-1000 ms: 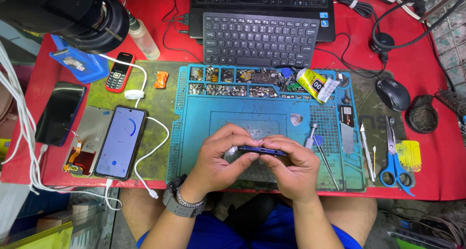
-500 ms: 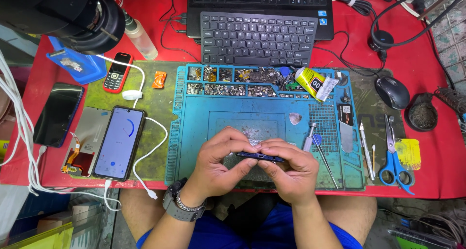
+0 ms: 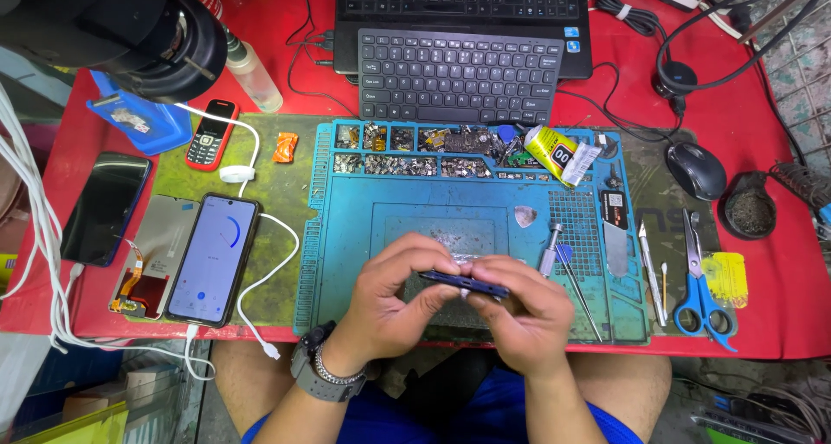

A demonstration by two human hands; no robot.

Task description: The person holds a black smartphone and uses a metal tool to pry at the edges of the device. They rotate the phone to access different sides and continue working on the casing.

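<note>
I pinch the dark blue phone edge-up between my left hand and right hand, fingers closed on it, above the blue repair mat at six o'clock, probably to steady its seam; tools wait at three.

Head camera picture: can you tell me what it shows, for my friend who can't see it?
Two hands, left hand and right hand, hold a thin dark blue phone edge-on over a blue work mat. A lit phone lies to the left, blue scissors to the right, a black keyboard behind.
</note>
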